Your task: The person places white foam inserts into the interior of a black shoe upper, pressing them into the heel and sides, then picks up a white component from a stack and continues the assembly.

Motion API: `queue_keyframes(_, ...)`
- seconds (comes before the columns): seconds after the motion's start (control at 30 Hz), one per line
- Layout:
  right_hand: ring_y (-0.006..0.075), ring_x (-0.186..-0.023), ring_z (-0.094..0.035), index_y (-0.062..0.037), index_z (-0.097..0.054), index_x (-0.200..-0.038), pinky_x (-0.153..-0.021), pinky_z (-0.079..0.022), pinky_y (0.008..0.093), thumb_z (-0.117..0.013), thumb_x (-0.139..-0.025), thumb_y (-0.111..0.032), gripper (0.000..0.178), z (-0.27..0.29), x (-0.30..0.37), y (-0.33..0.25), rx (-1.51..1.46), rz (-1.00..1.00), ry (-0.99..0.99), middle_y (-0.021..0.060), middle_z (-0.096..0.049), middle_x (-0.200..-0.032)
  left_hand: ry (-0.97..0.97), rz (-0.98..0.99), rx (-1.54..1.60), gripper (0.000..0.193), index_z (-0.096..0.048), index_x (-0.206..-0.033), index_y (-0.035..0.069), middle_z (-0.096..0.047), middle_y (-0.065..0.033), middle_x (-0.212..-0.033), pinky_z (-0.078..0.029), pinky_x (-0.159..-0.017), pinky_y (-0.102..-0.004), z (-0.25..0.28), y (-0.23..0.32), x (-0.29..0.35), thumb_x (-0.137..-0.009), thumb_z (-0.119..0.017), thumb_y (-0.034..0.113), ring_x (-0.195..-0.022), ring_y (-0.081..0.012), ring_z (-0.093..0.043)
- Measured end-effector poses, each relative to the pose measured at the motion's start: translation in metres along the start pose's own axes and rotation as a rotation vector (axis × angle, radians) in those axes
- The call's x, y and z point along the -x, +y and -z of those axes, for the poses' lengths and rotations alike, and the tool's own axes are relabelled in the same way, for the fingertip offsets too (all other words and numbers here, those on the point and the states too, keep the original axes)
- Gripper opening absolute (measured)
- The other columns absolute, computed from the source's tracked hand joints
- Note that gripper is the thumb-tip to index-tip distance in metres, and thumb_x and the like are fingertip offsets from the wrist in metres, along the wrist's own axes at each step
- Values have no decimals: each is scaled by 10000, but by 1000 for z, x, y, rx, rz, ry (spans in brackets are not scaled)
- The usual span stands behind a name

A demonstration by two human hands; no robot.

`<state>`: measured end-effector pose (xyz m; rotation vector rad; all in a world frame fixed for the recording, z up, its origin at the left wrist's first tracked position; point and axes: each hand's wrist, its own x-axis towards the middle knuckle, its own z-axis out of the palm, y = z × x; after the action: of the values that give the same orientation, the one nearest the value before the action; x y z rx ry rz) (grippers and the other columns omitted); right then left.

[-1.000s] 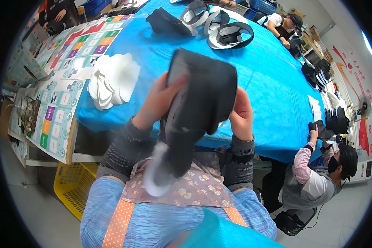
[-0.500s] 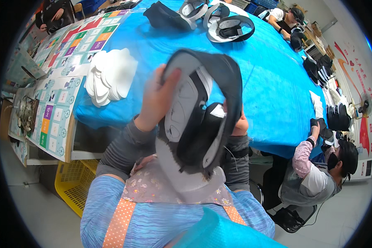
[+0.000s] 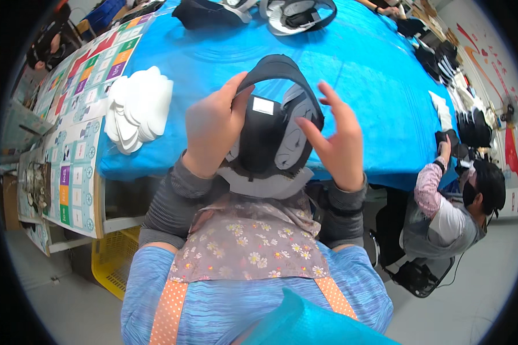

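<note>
Black-grey shoe upper [image 3: 269, 144] held up over the lap, just in front of the blue table [image 3: 362, 75]. Left hand [image 3: 213, 129] grips its left edge w/ curled fingers; right hand [image 3: 335, 141] is spread wide, fingertips touching the right side. White insole stack [image 3: 138, 106] lies on table to the left, well apart.

A long bench [image 3: 357, 75] covered with a bright blue cloth runs away from the viewer toward the top of the view. Near its left front corner lies a loose stack of white oval fabric pieces [image 3: 137, 109], fanned out and overlapping. Along the left edge of the bench lies a strip of multicoloured chart sheets [image 3: 77, 109] with small coloured squares. At the far end rest several dark shoe uppers [image 3: 204, 12] and a dark ring-shaped piece with a pale lining [image 3: 298, 12], close together. On the right edge lie a small white piece [image 3: 440, 109] and further dark items [image 3: 443, 54].
</note>
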<state>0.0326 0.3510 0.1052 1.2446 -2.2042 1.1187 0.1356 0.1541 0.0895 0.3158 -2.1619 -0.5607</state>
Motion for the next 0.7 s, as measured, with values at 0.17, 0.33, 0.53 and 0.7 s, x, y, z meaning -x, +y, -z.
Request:
queue_keyframes(0.17, 373, -695, -656, -21, -656, -1199, -617, -519, 410, -690, -900, -149, 328, -27, 3, 14, 219, -127, 59, 189, -691, -834, 31, -64, 12, 260, -711, -1165, 76, -653, -194, -715, -446, -494, -358, -14, 7, 8, -928, -696, 181, -537, -311, -615)
queue_keyframes(0.33, 356, -616, -641, 19, -646, -1183, -562, -505, 420, -652, -926, -156, 311, -51, 10, 3, 226, -127, 172, 181, -654, -718, -53, -54, -131, 344, -645, -1248, 27, -623, -136, -622, -462, -489, -400, -24, 18, 22, -951, -640, 202, -534, -296, -620)
queue_keyframes(0.53, 324, -525, -610, 70, -635, -1172, -484, -470, 412, -635, -942, -165, 329, -62, 7, -30, 259, -88, 216, 160, -609, -627, 46, -28, 2, 337, -639, -1250, 29, -596, -121, -576, -449, -462, -399, -31, 15, 28, -961, -630, 202, -494, -298, -598)
queue_keyframes(0.7, 335, -547, -614, 10, -655, -1194, -503, -478, 422, -635, -948, -176, 309, -65, 5, -25, 235, -79, 254, 168, -634, -664, 7, 14, 82, 385, -613, -1261, 11, -652, -153, -665, -485, -511, -405, -19, 9, 29, -953, -641, 239, -573, -324, -646)
